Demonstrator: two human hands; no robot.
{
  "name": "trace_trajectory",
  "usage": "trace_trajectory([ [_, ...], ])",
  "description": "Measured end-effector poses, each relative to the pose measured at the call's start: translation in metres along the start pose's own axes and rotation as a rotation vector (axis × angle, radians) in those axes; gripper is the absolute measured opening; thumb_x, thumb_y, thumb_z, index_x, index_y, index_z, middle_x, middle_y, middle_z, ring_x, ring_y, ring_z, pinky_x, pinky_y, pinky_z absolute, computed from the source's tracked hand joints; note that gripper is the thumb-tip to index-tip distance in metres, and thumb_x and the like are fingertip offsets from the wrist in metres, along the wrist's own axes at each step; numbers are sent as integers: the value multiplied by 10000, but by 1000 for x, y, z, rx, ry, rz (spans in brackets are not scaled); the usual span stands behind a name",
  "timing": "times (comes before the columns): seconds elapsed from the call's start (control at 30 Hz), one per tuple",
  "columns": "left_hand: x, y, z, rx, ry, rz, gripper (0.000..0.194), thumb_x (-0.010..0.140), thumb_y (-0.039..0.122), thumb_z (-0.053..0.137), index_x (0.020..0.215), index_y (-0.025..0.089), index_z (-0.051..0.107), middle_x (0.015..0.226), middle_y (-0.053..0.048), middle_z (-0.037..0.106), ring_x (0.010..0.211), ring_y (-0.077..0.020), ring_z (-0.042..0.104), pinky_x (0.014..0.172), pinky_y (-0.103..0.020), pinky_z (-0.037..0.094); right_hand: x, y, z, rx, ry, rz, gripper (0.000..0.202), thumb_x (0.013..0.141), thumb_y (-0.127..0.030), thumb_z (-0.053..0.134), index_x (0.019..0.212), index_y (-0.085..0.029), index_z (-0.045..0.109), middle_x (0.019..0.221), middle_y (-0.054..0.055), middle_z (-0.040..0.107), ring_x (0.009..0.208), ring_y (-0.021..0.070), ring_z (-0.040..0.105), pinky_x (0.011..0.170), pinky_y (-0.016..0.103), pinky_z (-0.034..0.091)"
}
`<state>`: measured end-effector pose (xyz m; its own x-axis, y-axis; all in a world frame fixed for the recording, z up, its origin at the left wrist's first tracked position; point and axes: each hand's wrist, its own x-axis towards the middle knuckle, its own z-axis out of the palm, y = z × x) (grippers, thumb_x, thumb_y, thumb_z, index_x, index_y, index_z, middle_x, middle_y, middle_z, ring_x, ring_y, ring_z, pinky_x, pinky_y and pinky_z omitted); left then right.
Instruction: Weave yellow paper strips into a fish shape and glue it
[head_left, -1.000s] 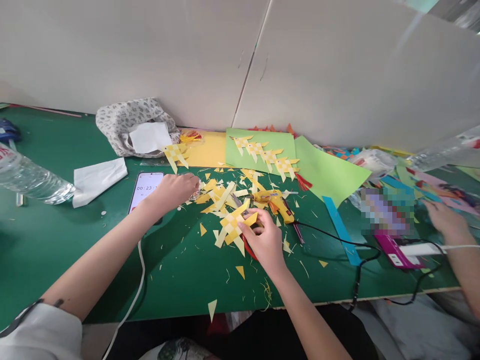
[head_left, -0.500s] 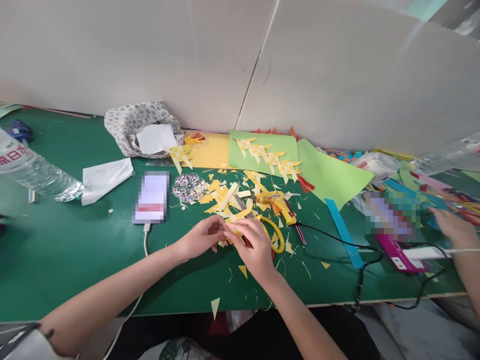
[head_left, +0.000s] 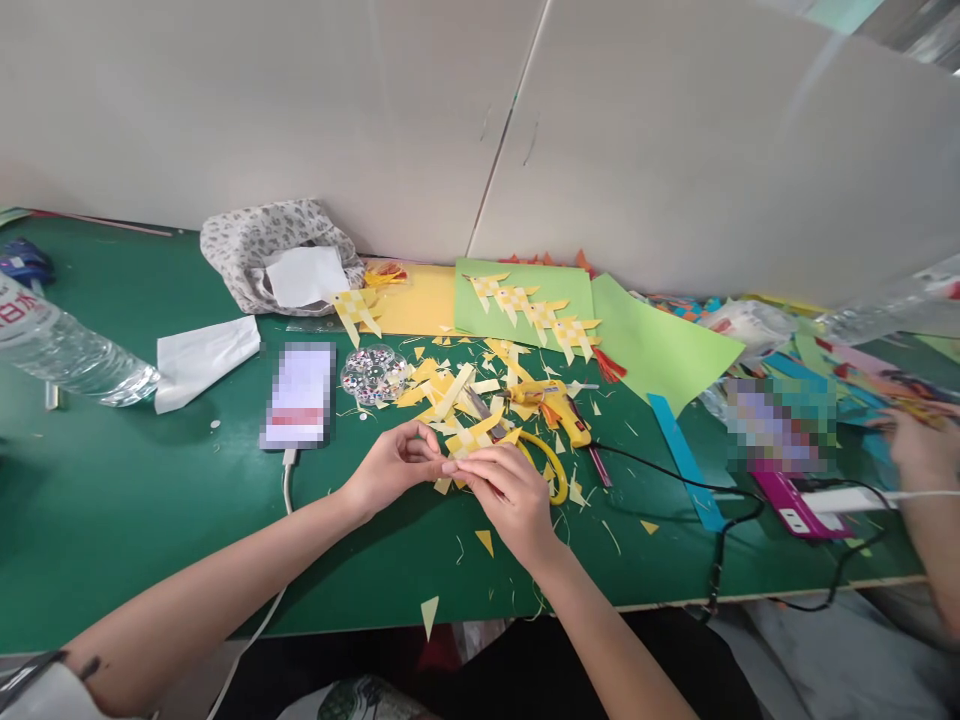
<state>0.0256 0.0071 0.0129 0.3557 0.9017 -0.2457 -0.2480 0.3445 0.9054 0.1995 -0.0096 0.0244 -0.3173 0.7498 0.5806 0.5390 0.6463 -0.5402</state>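
My left hand [head_left: 396, 467] and my right hand [head_left: 510, 490] meet at the fingertips over the green table. Both are pinched closed; whatever lies between the fingertips is too small or hidden to make out. Just beyond them, a yellow checkered woven paper piece [head_left: 474, 436] rests on a heap of yellow paper scraps [head_left: 435, 388]. The yellow glue gun [head_left: 559, 405] lies right of the heap, near yellow-handled scissors [head_left: 556, 470]. Several woven yellow fish shapes [head_left: 541, 318] lie on green paper [head_left: 480, 317], and one more [head_left: 358, 312] is left of them.
A phone [head_left: 300, 395] with a white cable and a round case of small beads [head_left: 373, 374] are left of the scraps. Farther left lies a water bottle [head_left: 82, 350]. At the right are a black cord, a magenta power bank [head_left: 795, 505] and another person's hand [head_left: 919, 445].
My hands have shifted slightly, with the fingertips still together. The woven piece beyond them shows more fully. The other person's hand at the right has moved and now touches paper strips.
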Motion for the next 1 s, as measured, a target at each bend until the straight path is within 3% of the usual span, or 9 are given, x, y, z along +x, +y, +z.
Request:
trace_trajectory([
  [0.23,-1,3,1,24,-22,-49,263,659,281,740,770,152,540,669,-5,666,705,-140,651,594,-206,456,1,5,-3,-38,-15,-43,193,809,-111,564,894,-252,666,784,30,675,743,167,604,651,324,510],
  [0.47,0,-1,-1,-21,1,-40,311,666,277,739,790,173,473,731,-15,699,704,-132,653,609,-210,475,0,5,2,-1,-24,28,167,809,-140,563,866,-250,675,780,32,679,746,174,614,676,342,512],
  [0.73,0,1,-4,-52,-5,-61,337,646,280,756,790,163,475,743,-28,705,700,-136,658,637,-223,497,-3,-3,10,122,77,203,104,788,-169,608,804,-236,686,779,30,675,757,172,617,696,335,514],
  [1.0,2,6,-9,-56,-117,-117,330,639,249,764,770,160,474,686,-6,681,641,-120,637,631,-242,512,1,-5,8,211,73,196,57,743,-184,668,724,-237,677,745,25,661,733,166,607,678,332,509],
])
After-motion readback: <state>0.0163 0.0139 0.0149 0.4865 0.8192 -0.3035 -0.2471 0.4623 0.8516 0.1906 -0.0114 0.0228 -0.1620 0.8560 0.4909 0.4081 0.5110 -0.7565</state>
